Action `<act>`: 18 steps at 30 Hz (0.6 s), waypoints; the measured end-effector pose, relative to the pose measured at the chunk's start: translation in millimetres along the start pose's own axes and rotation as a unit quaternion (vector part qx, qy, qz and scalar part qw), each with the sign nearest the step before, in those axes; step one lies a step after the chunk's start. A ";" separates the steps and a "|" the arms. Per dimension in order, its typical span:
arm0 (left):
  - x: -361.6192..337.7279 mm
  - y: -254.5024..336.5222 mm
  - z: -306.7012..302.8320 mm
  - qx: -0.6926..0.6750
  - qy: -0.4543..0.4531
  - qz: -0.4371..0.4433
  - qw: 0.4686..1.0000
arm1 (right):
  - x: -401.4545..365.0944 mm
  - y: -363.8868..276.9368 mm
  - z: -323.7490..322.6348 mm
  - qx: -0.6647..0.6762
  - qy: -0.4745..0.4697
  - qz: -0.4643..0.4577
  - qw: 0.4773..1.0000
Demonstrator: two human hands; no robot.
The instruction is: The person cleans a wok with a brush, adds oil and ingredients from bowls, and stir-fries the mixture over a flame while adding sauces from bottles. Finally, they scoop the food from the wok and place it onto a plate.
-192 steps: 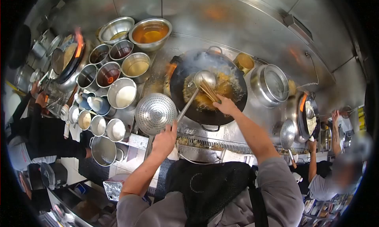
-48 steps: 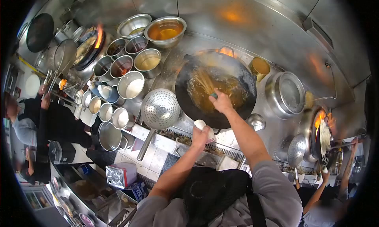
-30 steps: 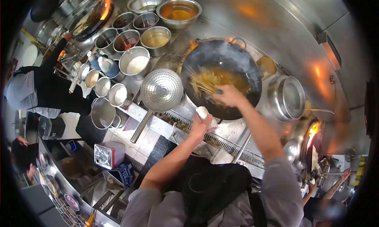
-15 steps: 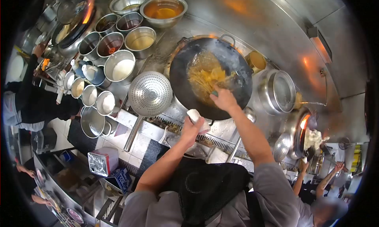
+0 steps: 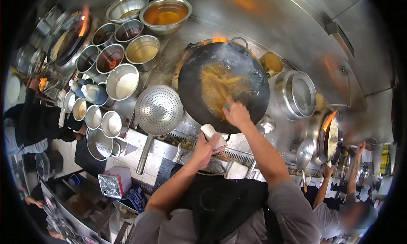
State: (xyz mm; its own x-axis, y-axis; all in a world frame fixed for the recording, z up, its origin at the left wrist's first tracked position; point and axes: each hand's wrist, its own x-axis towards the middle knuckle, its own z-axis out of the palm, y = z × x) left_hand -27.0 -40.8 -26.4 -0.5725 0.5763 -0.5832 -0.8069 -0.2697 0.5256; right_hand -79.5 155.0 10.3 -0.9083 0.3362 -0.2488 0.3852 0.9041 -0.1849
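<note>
A big black wok [image 5: 254, 95] sits over a flame, with steam rising from it. Over its near side, my right hand [image 5: 237, 115] is closed on a brush [image 5: 220, 91] with a green end, whose bristles blur into the brown liquid. My left hand [image 5: 206, 147] grips a folded white cloth [image 5: 215, 137] just below the wok's near edge. Left of the wok lies a perforated ladle [image 5: 159, 110], its long handle pointing toward me.
Metal bowls of sauces [image 5: 110, 59] and an orange liquid bowl [image 5: 165, 15] stand at the left. Right are a lidded pot [image 5: 295, 95] and another flaming wok [image 5: 333, 140] with a co-worker's arm [image 5: 324, 186]. Another person [image 5: 34, 125] works far left.
My right hand has moved slightly down and left with the brush. The view has shifted a little. Food in the right-hand wok, tossed up before, now lies in it.
</note>
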 end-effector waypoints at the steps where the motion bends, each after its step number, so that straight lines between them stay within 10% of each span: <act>1: -2.8 3.6 0.6 -0.007 0.001 -0.005 1.000 | -16.5 4.5 -1.6 0.039 -0.032 -0.027 0.998; 4: -7.0 11.2 -1.5 0.011 -0.031 -0.050 0.998 | -74.5 36.4 -39.5 -0.080 -0.108 -0.025 0.991; 8: -5.6 9.6 1.3 -0.003 -0.019 -0.040 0.999 | -11.5 110.4 -45.9 -0.187 0.014 0.057 0.981; 12: 0.2 -1.0 -2.3 0.008 -0.026 0.046 0.999 | 71.5 43.6 5.5 0.155 0.106 0.024 0.982; 14: 0.7 1.8 0.4 0.012 -0.019 0.047 0.999 | 55.3 -16.8 2.8 0.383 -0.016 0.128 0.915; 18: -1.7 5.0 0.5 0.029 -0.007 0.025 0.999 | 12.7 -33.0 4.5 0.420 -0.064 0.086 0.901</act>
State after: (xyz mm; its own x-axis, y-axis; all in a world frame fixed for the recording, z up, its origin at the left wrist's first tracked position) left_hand -30.0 -42.7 -22.4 -0.6100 0.5742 -0.5461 -0.7667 -0.2536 0.5898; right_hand -103.1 128.2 9.0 -0.8179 0.3704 -0.4404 0.5549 0.3051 -0.7739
